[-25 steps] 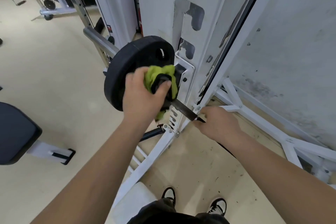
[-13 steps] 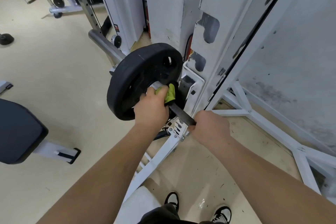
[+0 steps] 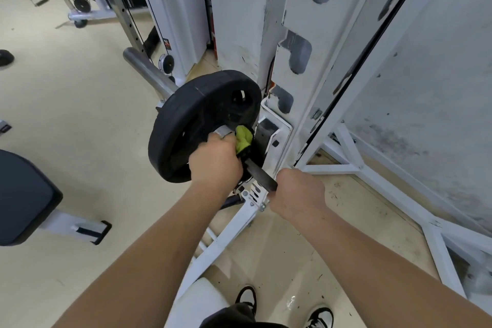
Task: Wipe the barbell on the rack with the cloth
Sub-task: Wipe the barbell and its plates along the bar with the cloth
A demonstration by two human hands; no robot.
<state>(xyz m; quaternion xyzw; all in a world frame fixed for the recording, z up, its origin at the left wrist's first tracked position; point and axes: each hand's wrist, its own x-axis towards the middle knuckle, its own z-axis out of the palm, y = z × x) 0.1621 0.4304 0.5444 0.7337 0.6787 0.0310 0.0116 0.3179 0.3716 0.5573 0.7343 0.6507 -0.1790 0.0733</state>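
left hand [image 3: 215, 160] fisted round green cloth [image 3: 243, 138] on barbell [image 3: 262, 174], cloth bulging out beside plate [image 3: 186, 114] | right hand [image 3: 298, 190] curled round bar, nearer end

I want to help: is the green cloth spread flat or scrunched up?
Scrunched up: the yellow-green cloth is bunched in the left hand against the dark metal barbell.

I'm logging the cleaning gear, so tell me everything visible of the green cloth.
The cloth is yellow-green, soft-looking fabric, bunched up. Only a crumpled lobe shows; the rest is hidden in the left hand, which grips it round the barbell, in the gap between the black weight plate and the white rack bracket. It appears pressed against the plate's inner side.
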